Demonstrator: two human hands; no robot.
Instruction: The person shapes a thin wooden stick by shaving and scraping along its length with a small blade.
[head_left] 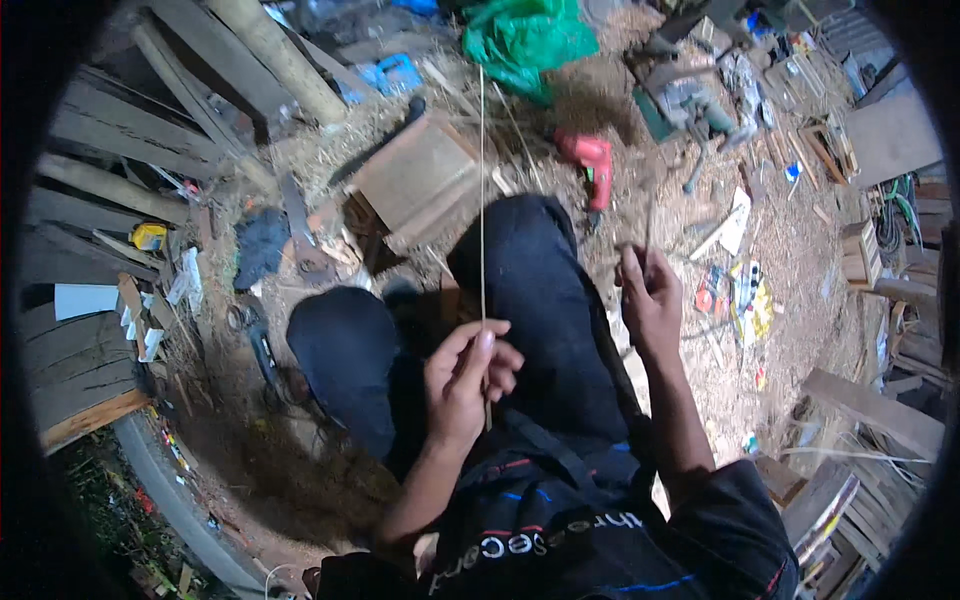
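Left hand (462, 385): pinching thin stick (482, 220)
Right hand (652, 300): right of stick, fingers curled, contents too blurred to tell
Red drill (597, 165): right of stick

Stick (482, 200) left of drill (598, 162)

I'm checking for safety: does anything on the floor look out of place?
Yes: the red power tool lies loose on the littered floor, just beyond the right knee, where someone could trip.
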